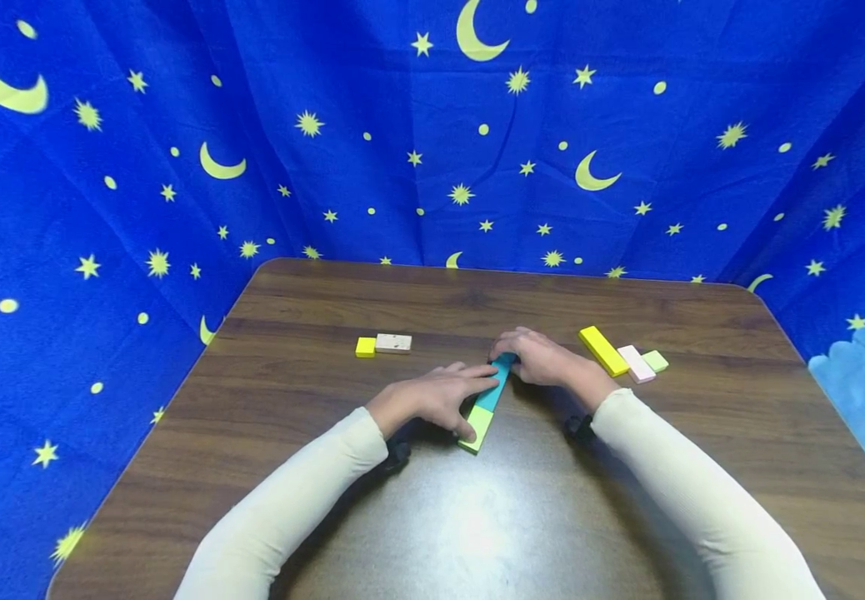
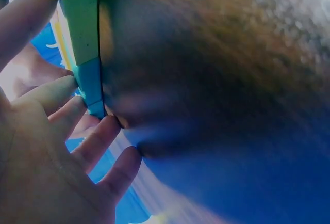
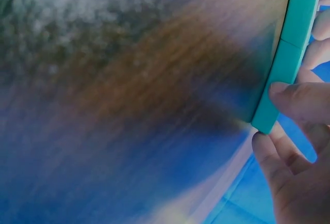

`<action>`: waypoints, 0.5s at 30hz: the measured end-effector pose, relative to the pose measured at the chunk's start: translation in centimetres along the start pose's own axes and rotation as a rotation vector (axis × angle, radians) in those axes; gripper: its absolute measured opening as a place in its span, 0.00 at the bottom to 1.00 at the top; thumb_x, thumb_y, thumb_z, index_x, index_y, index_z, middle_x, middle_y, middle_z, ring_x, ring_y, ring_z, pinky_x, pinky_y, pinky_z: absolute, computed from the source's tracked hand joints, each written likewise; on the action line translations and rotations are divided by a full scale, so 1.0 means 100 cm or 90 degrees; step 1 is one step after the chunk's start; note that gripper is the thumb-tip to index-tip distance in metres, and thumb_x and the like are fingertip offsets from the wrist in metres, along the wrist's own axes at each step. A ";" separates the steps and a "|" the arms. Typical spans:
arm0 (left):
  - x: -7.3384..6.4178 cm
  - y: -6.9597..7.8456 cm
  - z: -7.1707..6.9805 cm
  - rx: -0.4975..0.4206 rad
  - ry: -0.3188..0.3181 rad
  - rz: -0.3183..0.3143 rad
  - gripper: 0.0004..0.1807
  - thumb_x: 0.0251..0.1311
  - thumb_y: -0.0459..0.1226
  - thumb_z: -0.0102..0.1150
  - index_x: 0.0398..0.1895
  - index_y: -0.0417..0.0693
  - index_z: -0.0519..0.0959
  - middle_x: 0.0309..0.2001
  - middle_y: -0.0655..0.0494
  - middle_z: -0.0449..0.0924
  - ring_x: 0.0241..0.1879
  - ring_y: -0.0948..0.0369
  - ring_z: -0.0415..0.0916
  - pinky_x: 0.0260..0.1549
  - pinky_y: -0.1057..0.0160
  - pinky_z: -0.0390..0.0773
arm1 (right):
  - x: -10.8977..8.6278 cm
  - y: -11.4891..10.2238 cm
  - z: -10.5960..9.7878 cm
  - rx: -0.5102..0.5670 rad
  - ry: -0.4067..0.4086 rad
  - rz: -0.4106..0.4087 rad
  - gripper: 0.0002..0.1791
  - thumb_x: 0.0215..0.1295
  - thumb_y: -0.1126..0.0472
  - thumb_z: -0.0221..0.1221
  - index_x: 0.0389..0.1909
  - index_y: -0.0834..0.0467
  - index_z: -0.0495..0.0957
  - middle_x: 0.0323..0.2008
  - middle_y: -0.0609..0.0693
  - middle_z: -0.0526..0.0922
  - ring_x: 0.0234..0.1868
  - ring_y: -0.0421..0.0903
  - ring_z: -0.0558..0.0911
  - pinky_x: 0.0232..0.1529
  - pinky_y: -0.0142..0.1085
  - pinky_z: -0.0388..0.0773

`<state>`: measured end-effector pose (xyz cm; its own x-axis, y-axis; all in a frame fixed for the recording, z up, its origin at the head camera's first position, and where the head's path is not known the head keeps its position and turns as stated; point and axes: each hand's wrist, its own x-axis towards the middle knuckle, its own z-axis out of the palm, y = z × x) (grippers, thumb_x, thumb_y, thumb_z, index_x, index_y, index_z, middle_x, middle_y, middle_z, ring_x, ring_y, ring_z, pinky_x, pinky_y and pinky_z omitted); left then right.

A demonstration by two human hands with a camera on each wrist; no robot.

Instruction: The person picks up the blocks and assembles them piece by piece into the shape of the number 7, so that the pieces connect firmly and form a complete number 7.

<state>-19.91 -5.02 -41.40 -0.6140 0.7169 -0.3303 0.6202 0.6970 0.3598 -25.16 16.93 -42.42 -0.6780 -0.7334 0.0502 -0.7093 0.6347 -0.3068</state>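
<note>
A light green block point(image 1: 479, 425) and two teal blocks point(image 1: 491, 395) lie end to end in a slanting row on the table. My left hand point(image 1: 443, 397) reaches in from the left, its thumb on the green block and its spread, nearly straight fingers along the teal part. In the left wrist view the fingertips point(image 2: 114, 126) rest at the row's side. My right hand point(image 1: 541, 357) pinches the far teal block point(image 3: 281, 72) between thumb and fingers at its end, seen in the right wrist view.
Left of the row, a small yellow block point(image 1: 366, 347) sits against a speckled whitish block point(image 1: 393, 343). To the right lie a long yellow block point(image 1: 603, 350), a pale pink block point(image 1: 637, 364) and a small pale green block point(image 1: 655, 361). A blue curtain point(image 1: 372, 125) hangs behind the wooden table point(image 1: 252, 400).
</note>
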 end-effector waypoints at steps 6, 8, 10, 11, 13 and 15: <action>0.001 -0.001 0.000 -0.011 -0.011 -0.006 0.52 0.58 0.52 0.67 0.80 0.63 0.47 0.82 0.67 0.36 0.78 0.55 0.46 0.75 0.46 0.56 | 0.000 0.001 -0.001 0.002 0.002 -0.004 0.16 0.59 0.77 0.60 0.43 0.56 0.84 0.48 0.51 0.86 0.51 0.52 0.82 0.55 0.49 0.80; 0.001 -0.001 0.000 -0.010 -0.010 -0.002 0.53 0.57 0.53 0.68 0.80 0.63 0.46 0.82 0.68 0.36 0.78 0.55 0.47 0.75 0.47 0.56 | 0.000 0.001 -0.001 0.002 0.003 -0.006 0.16 0.58 0.77 0.60 0.42 0.56 0.84 0.47 0.51 0.86 0.51 0.52 0.82 0.55 0.50 0.80; 0.001 0.000 0.001 -0.012 -0.009 0.001 0.53 0.57 0.53 0.68 0.80 0.62 0.46 0.82 0.68 0.35 0.78 0.56 0.47 0.76 0.47 0.55 | -0.001 0.002 -0.001 0.004 0.001 -0.007 0.17 0.57 0.77 0.60 0.42 0.56 0.84 0.47 0.51 0.86 0.50 0.52 0.82 0.55 0.50 0.80; 0.001 0.000 0.001 -0.013 -0.010 0.002 0.54 0.56 0.53 0.68 0.80 0.62 0.46 0.82 0.68 0.35 0.78 0.56 0.47 0.76 0.47 0.54 | -0.001 0.001 -0.001 0.004 -0.001 -0.008 0.17 0.57 0.77 0.60 0.42 0.56 0.84 0.47 0.51 0.86 0.51 0.53 0.82 0.55 0.50 0.80; 0.001 0.000 0.002 -0.010 -0.012 0.003 0.54 0.56 0.53 0.68 0.81 0.62 0.45 0.82 0.68 0.35 0.78 0.56 0.47 0.76 0.46 0.53 | -0.002 0.001 -0.001 0.006 -0.005 -0.006 0.18 0.57 0.78 0.59 0.43 0.56 0.84 0.48 0.51 0.86 0.51 0.53 0.82 0.55 0.50 0.80; 0.001 0.000 0.001 -0.009 -0.014 0.001 0.54 0.56 0.53 0.68 0.81 0.62 0.45 0.82 0.68 0.34 0.78 0.56 0.47 0.76 0.46 0.52 | -0.002 0.001 0.000 0.008 -0.010 -0.004 0.18 0.57 0.78 0.59 0.44 0.56 0.84 0.48 0.51 0.86 0.52 0.53 0.82 0.56 0.50 0.80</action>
<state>-19.90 -4.96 -41.52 -0.6014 0.7188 -0.3489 0.6144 0.6952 0.3732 -25.15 17.17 -42.44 -0.6698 -0.7415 0.0378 -0.7116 0.6266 -0.3179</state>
